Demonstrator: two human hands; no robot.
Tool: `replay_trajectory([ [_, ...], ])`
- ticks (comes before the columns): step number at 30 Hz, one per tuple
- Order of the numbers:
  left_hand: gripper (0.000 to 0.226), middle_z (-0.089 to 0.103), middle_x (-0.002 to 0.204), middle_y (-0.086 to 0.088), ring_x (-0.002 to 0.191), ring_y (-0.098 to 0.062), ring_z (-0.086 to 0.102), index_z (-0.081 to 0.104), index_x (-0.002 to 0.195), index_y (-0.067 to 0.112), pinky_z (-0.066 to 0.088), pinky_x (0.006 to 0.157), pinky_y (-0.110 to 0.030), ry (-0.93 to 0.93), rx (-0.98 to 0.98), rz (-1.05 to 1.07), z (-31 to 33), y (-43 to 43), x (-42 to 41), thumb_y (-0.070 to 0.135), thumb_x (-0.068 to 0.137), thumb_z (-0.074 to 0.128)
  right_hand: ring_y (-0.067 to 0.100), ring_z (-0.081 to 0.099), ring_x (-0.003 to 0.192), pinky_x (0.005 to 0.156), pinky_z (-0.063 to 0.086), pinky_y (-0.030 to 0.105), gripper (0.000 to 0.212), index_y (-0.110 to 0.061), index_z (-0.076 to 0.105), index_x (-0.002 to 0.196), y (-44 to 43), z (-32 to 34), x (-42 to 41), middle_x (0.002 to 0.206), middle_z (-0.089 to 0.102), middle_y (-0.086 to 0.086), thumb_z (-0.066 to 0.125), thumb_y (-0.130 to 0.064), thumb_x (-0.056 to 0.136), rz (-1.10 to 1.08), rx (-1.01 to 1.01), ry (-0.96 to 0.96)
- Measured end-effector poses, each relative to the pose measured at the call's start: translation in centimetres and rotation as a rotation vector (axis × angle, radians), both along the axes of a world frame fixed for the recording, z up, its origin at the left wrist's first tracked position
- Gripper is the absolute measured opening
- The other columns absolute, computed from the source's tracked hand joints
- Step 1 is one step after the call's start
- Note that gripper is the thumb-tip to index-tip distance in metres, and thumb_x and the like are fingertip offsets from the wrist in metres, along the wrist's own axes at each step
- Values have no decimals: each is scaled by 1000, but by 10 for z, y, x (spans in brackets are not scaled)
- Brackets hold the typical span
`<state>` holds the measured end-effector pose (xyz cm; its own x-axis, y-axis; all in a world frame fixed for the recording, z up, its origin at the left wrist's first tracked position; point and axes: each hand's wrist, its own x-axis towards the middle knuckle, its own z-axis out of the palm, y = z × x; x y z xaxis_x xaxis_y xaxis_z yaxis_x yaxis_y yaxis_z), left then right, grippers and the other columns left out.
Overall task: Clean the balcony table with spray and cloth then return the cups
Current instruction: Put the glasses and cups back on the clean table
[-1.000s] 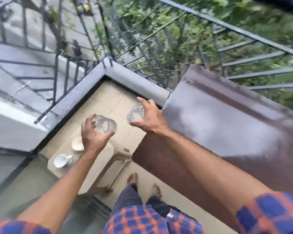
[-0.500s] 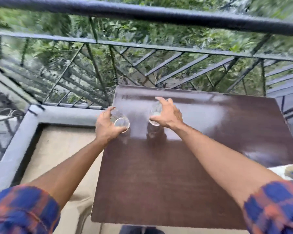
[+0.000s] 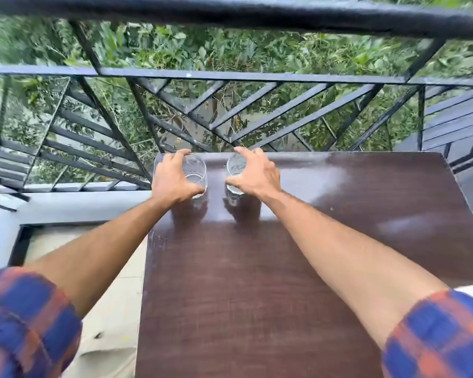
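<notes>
Brown table [image 3: 257, 296] by railing [image 3: 230, 76], left hand [image 3: 172, 178] curled round left glass [image 3: 195, 170], right hand [image 3: 254, 173] round right glass [image 3: 234, 166], both clear, upright, near table's far-left edge, contents unclear.

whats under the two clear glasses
Glossy dark brown table top, near its far edge. The left hand and right hand hide whether the left glass and right glass touch it.

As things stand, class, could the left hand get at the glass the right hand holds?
Probably not yet: the left hand grips the left glass, and the right hand wraps the right glass. Only bare table lies between them.
</notes>
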<state>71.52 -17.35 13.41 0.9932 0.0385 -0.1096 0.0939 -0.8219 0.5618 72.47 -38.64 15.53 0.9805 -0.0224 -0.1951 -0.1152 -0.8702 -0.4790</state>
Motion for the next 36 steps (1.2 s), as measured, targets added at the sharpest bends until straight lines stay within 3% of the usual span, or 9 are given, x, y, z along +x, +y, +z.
replay_trajectory([
  [15, 112, 52, 134, -22, 126, -43, 51, 30, 153, 25, 45, 106, -51, 106, 91, 6, 6, 1, -8, 50, 60, 87, 35, 54, 126, 99, 50, 48, 111, -42, 22, 154, -3, 12, -2, 144, 42, 8, 84, -62, 64, 62, -65, 118],
  [19, 112, 52, 133, -24, 125, -44, 50, 33, 152, 22, 45, 104, -52, 59, 95, 36, 16, 7, -32, 52, 59, 88, 32, 59, 116, 93, 49, 43, 95, -40, 31, 150, -14, 29, -14, 136, 48, 7, 75, -68, 70, 21, -83, 47],
  [22, 103, 51, 132, -24, 126, -43, 49, 38, 149, 21, 45, 104, -52, 103, 93, 82, 24, 16, -60, 46, 63, 90, 30, 59, 114, 89, 46, 39, 73, -34, 45, 144, -25, 45, -31, 133, 51, 5, 68, -62, 80, -5, -58, -39],
  [26, 72, 58, 121, -26, 120, -42, 55, 58, 133, 11, 45, 102, -49, 115, 60, 170, 24, 34, -130, 45, 74, 81, 29, 64, 109, 82, 45, 32, 35, -30, 67, 113, -24, 55, -65, 116, 69, 2, 65, -46, 82, -81, 38, -15],
  [28, 59, 63, 113, -25, 112, -41, 59, 65, 122, 8, 46, 98, -48, 122, 39, 275, 17, 46, -182, 43, 76, 76, 31, 67, 102, 76, 47, 31, 28, -26, 70, 101, -13, 48, -90, 104, 73, 4, 63, -43, 79, -26, 41, 37],
  [32, 31, 69, 104, -14, 100, -32, 65, 71, 110, 13, 51, 93, -45, 143, -21, 526, -6, 74, -308, 24, 82, 79, 32, 69, 100, 78, 53, 35, 27, -26, 73, 99, 30, 23, -149, 102, 75, 6, 61, -43, 82, 224, -14, 91],
  [36, 22, 73, 95, -9, 92, -29, 67, 73, 98, 17, 53, 86, -42, 371, -162, 885, -40, 107, -460, 30, 81, 76, 29, 70, 103, 85, 57, 38, 24, -29, 73, 100, 100, 3, -223, 105, 76, 0, 62, -43, 84, 528, 16, 158],
])
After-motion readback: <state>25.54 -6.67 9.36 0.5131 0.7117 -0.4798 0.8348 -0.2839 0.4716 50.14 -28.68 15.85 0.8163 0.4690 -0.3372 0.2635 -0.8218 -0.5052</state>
